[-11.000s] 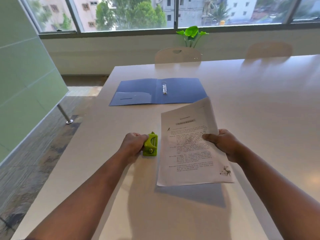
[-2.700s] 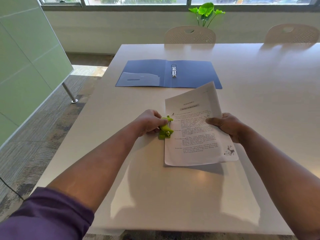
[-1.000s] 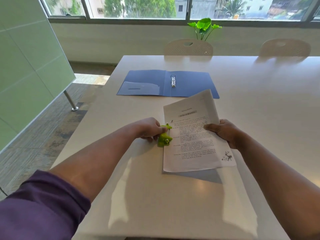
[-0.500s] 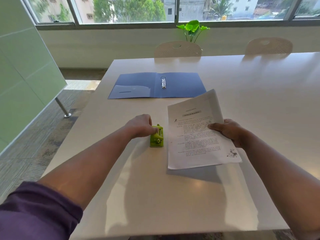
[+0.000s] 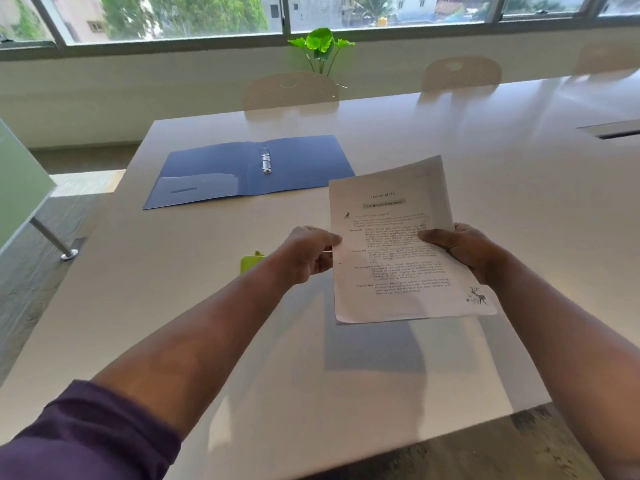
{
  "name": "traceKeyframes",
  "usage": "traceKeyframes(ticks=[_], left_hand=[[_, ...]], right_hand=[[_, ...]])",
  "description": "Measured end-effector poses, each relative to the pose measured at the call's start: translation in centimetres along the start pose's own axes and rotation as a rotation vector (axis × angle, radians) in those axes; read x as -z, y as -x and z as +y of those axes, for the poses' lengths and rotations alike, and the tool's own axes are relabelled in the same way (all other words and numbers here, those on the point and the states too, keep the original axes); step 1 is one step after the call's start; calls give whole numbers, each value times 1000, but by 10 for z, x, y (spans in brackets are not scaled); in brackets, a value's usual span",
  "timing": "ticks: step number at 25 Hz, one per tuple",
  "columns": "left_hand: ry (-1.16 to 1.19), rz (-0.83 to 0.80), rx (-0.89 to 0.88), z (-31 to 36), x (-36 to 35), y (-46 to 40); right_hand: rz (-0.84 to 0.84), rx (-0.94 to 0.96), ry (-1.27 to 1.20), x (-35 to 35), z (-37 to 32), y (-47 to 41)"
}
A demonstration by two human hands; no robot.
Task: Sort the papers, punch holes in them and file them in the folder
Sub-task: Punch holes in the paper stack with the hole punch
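Head view showed, at the far left, a green partition panel (image 5: 20, 188) with a metal leg (image 5: 52, 239) standing on the floor beside the white table (image 5: 311, 375). On the table, toward its far left part, the blue folder (image 5: 214, 168) lay open and flat, its ring clip (image 5: 265, 161) upright in the spine. Nearer, the green hole punch (image 5: 250, 264) sat on the table, mostly hidden behind the left wrist. The left hand (image 5: 304, 252) pinched the left edge of the papers (image 5: 398, 244), thumb on top and fingers curled beneath. The stack was held clear of the table, casting a shadow below it, near the folder's right corner. The right hand (image 5: 467, 251) gripped the right edge, thumb across the printed text.

The sheets looked light, thin and floppy; a loose stack would probably slide apart or sag if held by one corner, so holding both long edges near the middle seemed sound. The paper would likely crease or tear at the holes if forced onto the rings.

Further right, two pale chairs (image 5: 291, 90) stood behind the table with a leafy plant (image 5: 322, 43) by the window. Nothing lay between papers and folder.
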State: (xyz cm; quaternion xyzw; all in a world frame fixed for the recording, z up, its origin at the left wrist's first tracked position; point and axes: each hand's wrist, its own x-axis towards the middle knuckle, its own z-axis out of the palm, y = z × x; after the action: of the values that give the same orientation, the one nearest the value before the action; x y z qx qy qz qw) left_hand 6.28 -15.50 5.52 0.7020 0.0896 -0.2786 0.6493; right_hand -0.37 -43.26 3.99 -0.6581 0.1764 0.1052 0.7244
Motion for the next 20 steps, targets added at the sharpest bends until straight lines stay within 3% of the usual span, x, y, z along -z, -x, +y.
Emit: traceKeyframes(ticks=[6,10,15,20], left_hand=[[78,46,-29,-7,-49,-20],[40,167,-90,-16,-82,-28],[-506,311,-396,-32,-121,-39],[-873,361,-646,-40,-138,-49]], right_hand=[[56,-11,100,50,3,4],[229,3,285,81,0,-1],[518,107,564,98,6,-11],[631,223,857,107,16,-20]])
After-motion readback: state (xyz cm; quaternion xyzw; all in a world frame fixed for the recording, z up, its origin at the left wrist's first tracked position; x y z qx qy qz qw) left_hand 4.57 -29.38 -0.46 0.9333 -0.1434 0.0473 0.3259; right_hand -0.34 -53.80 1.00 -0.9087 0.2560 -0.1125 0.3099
